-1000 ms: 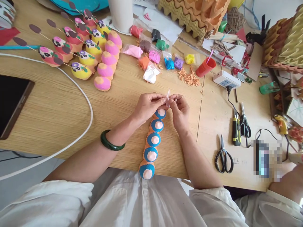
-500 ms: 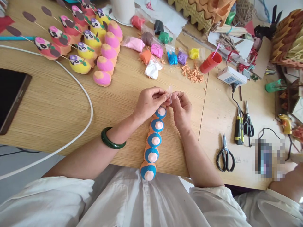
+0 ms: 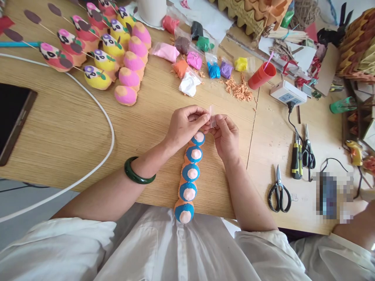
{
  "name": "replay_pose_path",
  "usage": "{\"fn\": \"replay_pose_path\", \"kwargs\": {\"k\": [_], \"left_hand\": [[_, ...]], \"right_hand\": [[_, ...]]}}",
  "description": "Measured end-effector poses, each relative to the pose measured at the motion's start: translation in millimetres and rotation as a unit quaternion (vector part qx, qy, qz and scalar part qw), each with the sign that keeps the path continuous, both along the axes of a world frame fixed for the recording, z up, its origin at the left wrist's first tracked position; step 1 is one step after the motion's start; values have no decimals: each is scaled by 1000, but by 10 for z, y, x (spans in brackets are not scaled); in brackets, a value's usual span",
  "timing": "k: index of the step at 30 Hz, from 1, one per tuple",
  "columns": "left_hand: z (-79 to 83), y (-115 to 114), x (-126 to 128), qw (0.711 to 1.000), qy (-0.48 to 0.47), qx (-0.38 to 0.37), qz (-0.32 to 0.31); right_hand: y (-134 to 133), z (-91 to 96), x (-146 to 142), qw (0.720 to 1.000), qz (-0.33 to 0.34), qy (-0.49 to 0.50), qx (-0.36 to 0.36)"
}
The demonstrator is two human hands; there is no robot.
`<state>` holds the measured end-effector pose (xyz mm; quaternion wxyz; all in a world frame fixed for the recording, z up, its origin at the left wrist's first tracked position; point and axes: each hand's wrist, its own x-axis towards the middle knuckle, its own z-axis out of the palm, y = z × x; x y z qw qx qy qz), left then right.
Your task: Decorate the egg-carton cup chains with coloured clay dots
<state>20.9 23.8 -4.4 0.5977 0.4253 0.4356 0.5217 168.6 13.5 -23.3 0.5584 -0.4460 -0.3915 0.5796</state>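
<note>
A small clear plastic bag (image 3: 212,116) is pinched between my two hands above the table. My left hand (image 3: 187,124), with a dark green bangle on its wrist, grips the bag's left side between thumb and fingers. My right hand (image 3: 227,136) has its thumb and forefinger closed on the right side. What the bag contains, if anything, I cannot make out. Just below the hands, a strip of egg-carton bumps (image 3: 191,171) reaches down to the table's front edge; its orange bumps carry blue clay with pale pink caps.
Several bags of coloured clay (image 3: 189,84) lie beyond my hands, beside orange shreds (image 3: 238,89) and a red cup (image 3: 261,75). Painted carton figures (image 3: 98,78) stand at left near a white cable (image 3: 113,132). Scissors (image 3: 279,191) and a cutter (image 3: 297,160) lie at right; a co-worker's arm (image 3: 357,226) shows there.
My right hand has shifted slightly right and down, and more of the clear bag shows between the hands. The left hand stays almost in place.
</note>
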Motion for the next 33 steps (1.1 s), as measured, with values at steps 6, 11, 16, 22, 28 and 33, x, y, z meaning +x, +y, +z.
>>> {"fn": "replay_pose_path", "kwargs": {"k": [6,11,16,22,28,33], "left_hand": [[24,-9,-7,1000,25,5,3],[26,-11,-6,1000,24,3,3],[23,-18,-6,1000,19,-9,-2],[74,-31,2,1000,-9,-14,-10],[59,-20,10,1000,-26,-10,-15],[12,-18,16,999,-25,-24,-21]], "right_hand": [[9,-19,-5,1000,0,-30,-5],[20,-40,18,1000,6,-25,-4],[31,-47,56,1000,10,3,-22],[30,-17,56,999,31,-10,-13],[32,-28,59,999,35,-10,-6],[34,-52,50,999,31,-14,-7]]}}
